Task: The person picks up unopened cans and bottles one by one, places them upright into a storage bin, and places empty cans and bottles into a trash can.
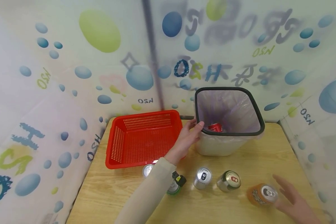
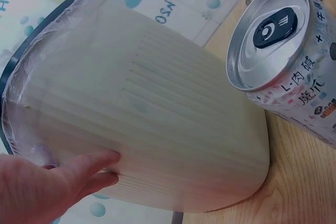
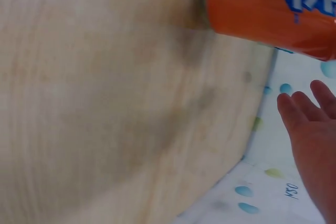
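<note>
My left hand point(image 1: 188, 137) is at the near left corner of a cream trash bin point(image 1: 217, 146) with a black rim and clear liner. In the left wrist view, its extended fingers point(image 2: 97, 163) touch the bin's ribbed side. A red can point(image 1: 215, 127) lies inside the bin. My right hand point(image 1: 292, 199), slightly blurred, is beside an upright orange soda can point(image 1: 259, 194), its fingers spread around nothing. The right wrist view shows a gap between that hand and the can point(image 3: 262, 11).
A silver can point(image 1: 203, 178) and a dark-and-gold can point(image 1: 229, 181) stand before the bin. Another silver can point(image 1: 147, 170) and a green-based can point(image 1: 173, 189) are partly covered by my left arm. A red plastic basket point(image 1: 148, 143) sits left of the bin, near patterned sheet walls.
</note>
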`<state>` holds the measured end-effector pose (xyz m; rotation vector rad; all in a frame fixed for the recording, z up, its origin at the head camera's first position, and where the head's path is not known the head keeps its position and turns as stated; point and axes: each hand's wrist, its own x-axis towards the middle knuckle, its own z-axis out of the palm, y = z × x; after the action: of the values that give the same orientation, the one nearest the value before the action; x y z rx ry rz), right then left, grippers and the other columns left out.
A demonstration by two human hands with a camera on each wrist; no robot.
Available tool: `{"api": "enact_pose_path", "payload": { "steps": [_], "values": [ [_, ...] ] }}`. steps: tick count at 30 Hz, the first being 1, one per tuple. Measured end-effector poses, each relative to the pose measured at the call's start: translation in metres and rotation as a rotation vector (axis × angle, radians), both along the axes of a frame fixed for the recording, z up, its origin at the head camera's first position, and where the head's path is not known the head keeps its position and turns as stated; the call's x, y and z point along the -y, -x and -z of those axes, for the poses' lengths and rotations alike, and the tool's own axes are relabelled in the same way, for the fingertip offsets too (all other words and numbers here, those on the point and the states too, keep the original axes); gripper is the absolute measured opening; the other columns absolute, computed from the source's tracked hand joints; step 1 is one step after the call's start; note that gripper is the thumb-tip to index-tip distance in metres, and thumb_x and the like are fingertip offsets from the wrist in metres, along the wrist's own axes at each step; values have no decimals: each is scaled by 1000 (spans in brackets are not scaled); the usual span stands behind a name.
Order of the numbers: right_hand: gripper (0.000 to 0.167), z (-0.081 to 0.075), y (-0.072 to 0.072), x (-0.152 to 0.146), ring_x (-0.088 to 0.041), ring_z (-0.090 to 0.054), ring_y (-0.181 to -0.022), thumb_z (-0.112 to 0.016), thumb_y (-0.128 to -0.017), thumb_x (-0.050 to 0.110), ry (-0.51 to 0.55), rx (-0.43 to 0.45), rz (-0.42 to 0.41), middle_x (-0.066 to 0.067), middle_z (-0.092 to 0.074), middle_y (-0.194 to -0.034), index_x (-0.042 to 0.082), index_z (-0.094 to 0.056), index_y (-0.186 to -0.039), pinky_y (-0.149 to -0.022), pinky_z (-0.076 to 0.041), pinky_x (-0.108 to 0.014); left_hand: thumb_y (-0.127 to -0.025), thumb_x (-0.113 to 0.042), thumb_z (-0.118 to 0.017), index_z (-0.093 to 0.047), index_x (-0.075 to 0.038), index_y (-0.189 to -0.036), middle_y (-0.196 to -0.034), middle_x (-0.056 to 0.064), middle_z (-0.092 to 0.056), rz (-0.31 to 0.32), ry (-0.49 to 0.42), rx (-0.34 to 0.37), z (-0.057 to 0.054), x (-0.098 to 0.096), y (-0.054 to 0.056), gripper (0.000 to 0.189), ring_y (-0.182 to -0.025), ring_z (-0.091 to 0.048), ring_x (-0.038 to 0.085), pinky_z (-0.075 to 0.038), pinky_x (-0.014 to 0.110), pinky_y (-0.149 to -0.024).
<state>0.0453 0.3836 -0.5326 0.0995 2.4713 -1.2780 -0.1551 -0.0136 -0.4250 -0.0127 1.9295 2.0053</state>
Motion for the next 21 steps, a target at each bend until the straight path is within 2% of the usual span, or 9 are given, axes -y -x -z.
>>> {"api": "enact_pose_path", "payload": {
  "steps": [2,4,7,10,12,14,17,19,21],
  "values": [
    [86,6,-3,1,-68,-27,-133,-60,-106,21,25,5,16,-8,-2,-172,25,0,-168,-83,-57,-33,-95,-58,-67,-35,-21,-160,-161,3,-41,1,-1,2,-1,0,0,81,-139,-51,26,-47,46,-109],
    [89,11,-5,4,-66,-27,-135,-62,-106,23,28,11,31,13,-5,-168,28,2,-167,-87,-58,-38,-95,-58,-66,-35,-20,-160,-160,4,-41,3,-1,3,-1,0,0,81,-139,-50,26,-47,47,-109],
    [91,16,-8,7,-39,-32,-147,-63,-105,20,12,-27,28,29,-12,-158,29,2,-167,-93,-56,-46,-95,-58,-66,-36,-20,-160,-160,5,-42,2,2,10,-2,0,1,80,-140,-49,27,-47,48,-109],
    [93,20,-10,10,8,-28,-139,-66,-103,17,10,-68,28,36,-15,-152,31,-1,-167,-98,-50,-28,-96,-58,-66,-38,-21,-159,-160,6,-42,-3,4,16,-1,-1,1,79,-141,-49,28,-47,48,-109],
    [95,23,-11,13,23,-24,-129,-68,-101,14,25,-92,32,34,-16,-153,30,-2,-168,-98,-40,-13,-96,-58,-66,-38,-21,-159,-160,5,-42,-7,6,17,0,-1,2,78,-141,-49,27,-47,48,-109],
    [98,24,-11,15,17,-15,-140,-70,-100,16,44,-62,53,29,-11,-160,29,1,-167,-103,-30,-7,-96,-58,-65,-38,-22,-159,-160,5,-42,-9,7,16,1,-2,2,78,-140,-50,27,-48,48,-109],
    [105,21,-6,18,-28,-1,-158,-74,-98,20,68,13,84,0,1,-173,22,5,-167,-125,-18,-44,-96,-58,-66,-38,-21,-159,-160,5,-42,-9,6,14,1,-2,2,78,-140,-50,27,-48,47,-109],
    [111,17,-3,20,-60,-3,-148,-77,-95,26,54,72,103,-22,4,-171,19,8,-167,-114,-16,-74,-96,-57,-66,-38,-20,-159,-160,6,-43,-10,2,13,1,-2,3,77,-140,-50,27,-48,48,-109],
    [114,15,0,22,-66,-5,-144,-80,-93,31,27,85,106,-33,-1,-167,17,6,-167,-103,-17,-84,-97,-56,-66,-38,-20,-159,-160,6,-43,-10,2,13,1,-2,2,77,-140,-50,27,-48,48,-109]
  ]
}}
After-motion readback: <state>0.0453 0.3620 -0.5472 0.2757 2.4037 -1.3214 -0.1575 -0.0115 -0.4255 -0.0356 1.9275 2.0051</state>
